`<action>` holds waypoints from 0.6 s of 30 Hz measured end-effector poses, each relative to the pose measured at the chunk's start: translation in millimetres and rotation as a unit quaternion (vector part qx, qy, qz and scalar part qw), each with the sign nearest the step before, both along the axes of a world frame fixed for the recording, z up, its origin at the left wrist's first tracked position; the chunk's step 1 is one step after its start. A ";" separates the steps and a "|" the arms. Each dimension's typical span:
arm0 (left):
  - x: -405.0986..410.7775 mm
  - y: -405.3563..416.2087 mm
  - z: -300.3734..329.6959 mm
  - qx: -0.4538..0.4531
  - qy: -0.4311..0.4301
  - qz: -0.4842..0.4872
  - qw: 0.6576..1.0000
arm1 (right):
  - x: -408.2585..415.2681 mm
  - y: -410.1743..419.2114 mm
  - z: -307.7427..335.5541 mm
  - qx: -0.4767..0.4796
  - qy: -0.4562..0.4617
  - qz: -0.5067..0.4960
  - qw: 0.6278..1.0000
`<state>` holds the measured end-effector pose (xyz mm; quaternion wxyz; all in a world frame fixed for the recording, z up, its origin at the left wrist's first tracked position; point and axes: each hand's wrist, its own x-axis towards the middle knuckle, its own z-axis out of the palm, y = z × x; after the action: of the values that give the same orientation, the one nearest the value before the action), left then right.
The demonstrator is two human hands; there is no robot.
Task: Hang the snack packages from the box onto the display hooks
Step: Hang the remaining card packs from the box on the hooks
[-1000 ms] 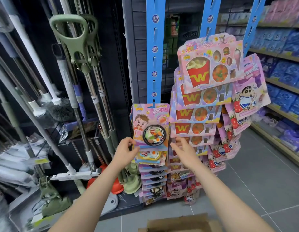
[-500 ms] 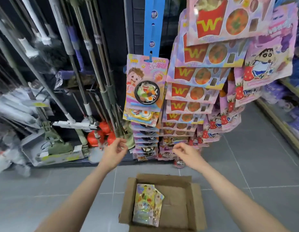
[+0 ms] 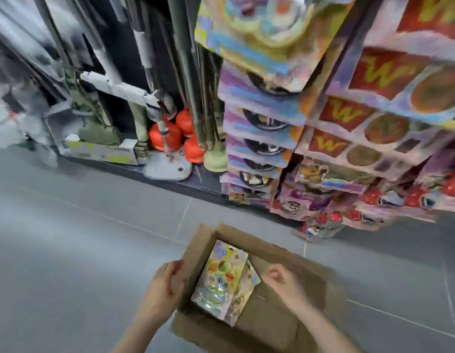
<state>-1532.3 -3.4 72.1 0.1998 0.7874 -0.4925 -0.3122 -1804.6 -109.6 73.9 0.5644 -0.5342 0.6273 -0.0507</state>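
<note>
Both hands dropped from in front of the hanging display down to the cardboard box (image 3: 285, 312) since half a second ago; camera tilted down too, frame heavily motion-blurred. Left hand (image 3: 167, 281) now sits at the box's left flap, fingers curled near the flap edge; whether it actually grips the flap, cannot tell through the blur. Right hand (image 3: 285, 281) is over the box interior, just right of the packages, fingers loosely curled, holding nothing visible. Snack packages (image 3: 221, 278) lie in the left part of the open box on the floor: one yellowish pack on top, at least one more showing under its right edge. Box stands on grey tile floor (image 3: 68, 250), just in front of the display. Hung packages (image 3: 262, 123) fill the upper right in overlapping columns: dark-bowl design at left, red "W" fries design (image 3: 379, 77) to the right, strawberry-print ones (image 3: 374, 197) lowest. Mop and broom handles (image 3: 185, 72) stand at upper left, with orange plungers (image 3: 170, 133) at their base.
</note>
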 end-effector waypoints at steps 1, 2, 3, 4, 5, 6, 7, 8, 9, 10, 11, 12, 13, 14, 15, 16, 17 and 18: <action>3.4 1.7 -31.5 0.003 -0.028 -0.014 0.999 | 5.5 2.0 -34.5 0.009 -0.002 0.001 1.000; 7.7 4.1 -64.3 0.001 -0.052 -0.030 0.998 | 11.4 4.9 -71.9 0.017 -0.007 -0.005 1.000; 12.1 5.9 -96.5 0.002 -0.075 -0.040 0.996 | 18.3 8.3 -107.5 0.028 -0.011 -0.019 0.999; 17.0 7.4 -128.0 0.000 -0.097 -0.051 0.994 | 25.7 11.2 -141.7 0.032 -0.019 -0.033 0.999; 20.5 9.0 -155.5 -0.003 -0.113 -0.057 0.992 | 32.2 13.6 -175.4 0.031 -0.023 -0.042 0.998; 24.1 11.2 -182.4 -0.012 -0.128 -0.066 0.990 | 39.2 16.2 -206.9 0.036 -0.025 -0.055 0.998; 27.5 14.4 -206.8 -0.016 -0.143 -0.079 0.986 | 45.7 19.1 -236.2 0.047 -0.022 -0.067 0.996; 29.5 16.9 -226.7 -0.023 -0.160 -0.093 0.983 | 51.9 21.7 -261.5 0.054 -0.020 -0.078 0.995; 31.3 19.1 -242.7 -0.026 -0.168 -0.108 0.980 | 56.9 25.0 -283.4 0.053 -0.010 -0.083 0.995; 33.6 20.5 -256.1 -0.034 -0.175 -0.121 0.977 | 61.2 27.5 -305.6 0.040 0.001 -0.089 0.995; 36.2 21.6 -265.5 -0.045 -0.180 -0.129 0.974 | 64.9 30.1 -322.9 0.026 0.014 -0.097 0.995; 37.5 22.5 -271.3 -0.056 -0.184 -0.132 0.972 | 68.3 32.8 -336.6 0.016 0.020 -0.109 0.994; 38.2 23.4 -274.6 -0.068 -0.186 -0.132 0.971 | 70.9 34.7 -348.5 0.011 0.022 -0.124 0.992; 38.4 24.5 -276.8 -0.079 -0.187 -0.133 0.970 | 73.1 36.6 -357.8 0.002 0.024 -0.136 0.990; 38.2 26.2 -277.9 -0.089 -0.188 -0.133 0.969 | 74.9 38.1 -363.4 -0.008 0.025 -0.146 0.989; 37.5 27.5 -278.0 -0.095 -0.189 -0.131 0.968 | 76.7 38.7 -368.1 -0.018 0.023 -0.156 0.987; 36.7 28.2 -277.6 -0.097 -0.190 -0.129 0.968 | 78.6 38.7 -370.3 -0.022 0.016 -0.168 0.985; 36.2 28.4 -277.7 -0.097 -0.190 -0.126 0.969 | 81.2 38.2 -371.0 -0.021 0.011 -0.176 0.984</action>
<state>-1496.2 25.0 -205.6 0.1371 0.7409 -0.6445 -0.1299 -1723.4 -71.4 -297.2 0.5282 -0.4276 0.7167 -0.1565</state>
